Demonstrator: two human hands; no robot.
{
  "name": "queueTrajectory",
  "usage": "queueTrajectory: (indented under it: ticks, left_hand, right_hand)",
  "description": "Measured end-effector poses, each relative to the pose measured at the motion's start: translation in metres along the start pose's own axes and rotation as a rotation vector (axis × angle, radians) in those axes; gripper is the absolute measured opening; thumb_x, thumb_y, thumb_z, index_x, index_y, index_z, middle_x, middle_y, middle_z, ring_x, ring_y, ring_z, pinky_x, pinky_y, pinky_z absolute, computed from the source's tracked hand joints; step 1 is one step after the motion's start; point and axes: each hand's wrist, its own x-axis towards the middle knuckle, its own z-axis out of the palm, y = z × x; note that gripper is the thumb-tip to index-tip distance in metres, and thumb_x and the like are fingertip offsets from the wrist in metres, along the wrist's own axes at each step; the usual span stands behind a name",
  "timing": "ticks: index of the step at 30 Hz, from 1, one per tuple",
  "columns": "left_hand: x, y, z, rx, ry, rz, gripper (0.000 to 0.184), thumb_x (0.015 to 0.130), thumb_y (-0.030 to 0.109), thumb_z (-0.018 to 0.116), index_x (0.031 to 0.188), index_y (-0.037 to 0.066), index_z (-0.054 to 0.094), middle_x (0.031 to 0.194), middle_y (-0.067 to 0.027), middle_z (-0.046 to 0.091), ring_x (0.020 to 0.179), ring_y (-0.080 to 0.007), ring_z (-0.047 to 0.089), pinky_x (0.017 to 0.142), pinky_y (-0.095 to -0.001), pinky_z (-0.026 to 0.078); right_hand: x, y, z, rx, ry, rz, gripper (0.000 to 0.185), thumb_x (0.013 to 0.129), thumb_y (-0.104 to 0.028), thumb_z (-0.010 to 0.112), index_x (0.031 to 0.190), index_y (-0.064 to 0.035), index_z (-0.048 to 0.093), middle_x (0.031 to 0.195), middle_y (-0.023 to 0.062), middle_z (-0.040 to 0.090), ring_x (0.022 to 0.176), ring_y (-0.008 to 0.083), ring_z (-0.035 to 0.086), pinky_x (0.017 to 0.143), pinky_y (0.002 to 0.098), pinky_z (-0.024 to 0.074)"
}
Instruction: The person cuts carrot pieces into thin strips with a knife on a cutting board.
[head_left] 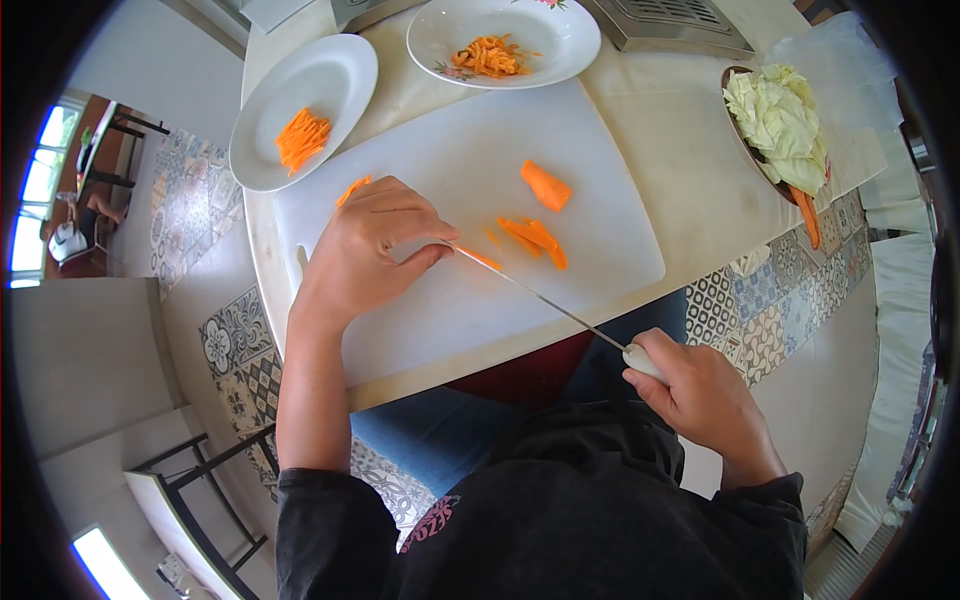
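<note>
My right hand [700,392] grips the pale handle of a kitchen knife [560,308]. The thin blade points up and left over the white cutting board [420,330]. At the blade's tip, the curled fingers of my left hand [375,240] pinch the metal, with the thumb just below. A carrot strip [478,259] lies along the blade near those fingers. Further right on the board are several carrot slices [535,240] and a carrot chunk [546,186]. More cut carrot [353,189] shows behind my left hand, partly hidden by it.
Shredded carrot [303,140] lies on a white oval plate [345,70] at the upper left. A floral plate [570,55] holds more shreds. Cabbage [780,120] sits in a brown dish at the right. A metal appliance [675,25] stands at the back. The table's front edge is near my body.
</note>
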Motion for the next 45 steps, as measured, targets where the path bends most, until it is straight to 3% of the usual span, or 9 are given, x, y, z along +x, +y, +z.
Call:
queueTrajectory:
  ticks: [3,6,15,27,30,36,45]
  left_hand:
    - [0.001,-0.005,0.0,0.011,0.019,0.018,0.016,0.067,-0.002,0.08,0.081,0.006,0.077,0.076,-0.0036,0.069,0.077,-0.0217,0.063,0.075,-0.0338,0.051]
    - [0.001,-0.007,0.001,0.003,0.014,0.028,0.024,0.065,-0.01,0.077,0.083,0.006,0.077,0.076,-0.0027,0.07,0.075,-0.0196,0.06,0.07,-0.0317,0.049]
    - [-0.001,-0.011,0.002,-0.013,0.0,0.003,0.031,0.065,-0.017,0.068,0.084,0.005,0.077,0.076,-0.0035,0.071,0.075,-0.0187,0.061,0.07,-0.0306,0.05]
    - [0.003,-0.003,0.004,-0.062,0.028,0.035,0.016,0.067,-0.005,0.078,0.08,0.005,0.076,0.073,-0.003,0.068,0.074,-0.02,0.06,0.067,-0.0321,0.051]
    - [0.003,0.002,0.008,-0.028,0.051,-0.019,0.028,0.066,-0.018,0.067,0.08,0.004,0.075,0.071,-0.0033,0.068,0.073,-0.0177,0.061,0.066,-0.0306,0.05]
    - [0.0,0.004,0.009,0.01,0.037,-0.07,0.033,0.067,-0.021,0.057,0.08,0.004,0.075,0.071,-0.0043,0.068,0.071,-0.0158,0.062,0.062,-0.0279,0.052]
    - [-0.001,0.001,0.013,-0.047,0.038,-0.156,0.032,0.069,-0.02,0.056,0.077,0.004,0.076,0.069,-0.0046,0.068,0.071,-0.016,0.062,0.062,-0.0281,0.053]
  right_hand:
    - [0.002,0.002,0.002,0.001,0.004,-0.009,0.027,0.098,-0.029,0.059,0.097,-0.0051,0.048,0.078,0.0167,0.065,0.072,0.0416,0.063,0.059,0.0504,0.0473]
    - [0.005,0.005,0.002,0.003,0.005,-0.022,0.027,0.098,-0.029,0.059,0.098,-0.0051,0.048,0.078,0.0167,0.065,0.071,0.0416,0.063,0.059,0.0505,0.0473]
    - [0.008,0.005,0.003,0.007,-0.008,-0.02,0.026,0.097,-0.028,0.059,0.101,-0.0051,0.05,0.08,0.0168,0.066,0.072,0.0419,0.063,0.061,0.0508,0.0476]
    - [0.009,0.005,0.007,-0.003,-0.01,0.004,0.025,0.096,-0.026,0.06,0.102,-0.0045,0.05,0.078,0.0177,0.066,0.072,0.0421,0.064,0.062,0.0515,0.0491]
    - [0.009,0.005,0.008,-0.02,-0.004,0.002,0.025,0.096,-0.026,0.061,0.102,-0.0043,0.05,0.077,0.0175,0.066,0.071,0.0417,0.064,0.062,0.0512,0.0497]
    - [0.008,-0.001,0.004,-0.093,-0.041,0.013,0.024,0.096,-0.024,0.061,0.102,-0.0037,0.048,0.073,0.0181,0.065,0.069,0.0404,0.065,0.059,0.0501,0.0509]
    - [0.009,-0.019,-0.012,-0.163,-0.123,0.038,0.024,0.096,-0.021,0.06,0.101,-0.0013,0.046,0.068,0.019,0.063,0.066,0.0408,0.065,0.059,0.0499,0.052]
